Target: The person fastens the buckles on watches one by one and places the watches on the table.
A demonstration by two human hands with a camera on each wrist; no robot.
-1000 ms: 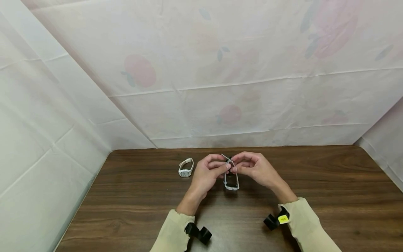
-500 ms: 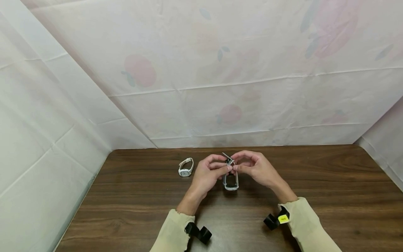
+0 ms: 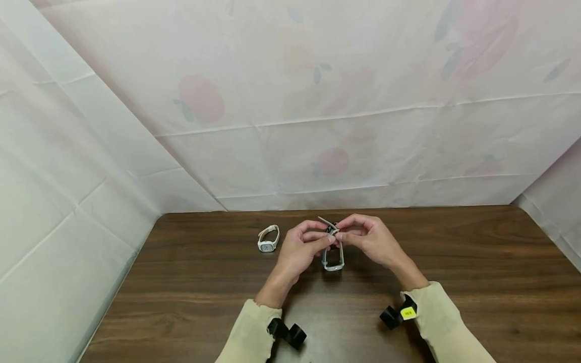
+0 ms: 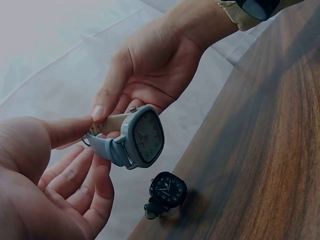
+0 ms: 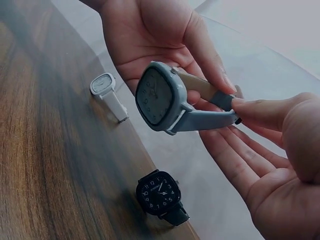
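Observation:
A grey-blue watch with a square face hangs above the brown table between my two hands, face turned down toward the front. My left hand pinches one strap end with thumb and fingers. My right hand pinches the other strap at the buckle. A black watch lies on the table just beyond the hands, also in the right wrist view. A white watch lies to the left.
Pale sheets with faint fruit prints wall the table at the back and both sides. Black wrist camera mounts sit on both cream sleeves.
Both hands with the grey-blue watch have shifted slightly up and away from me. The white watch has not moved.

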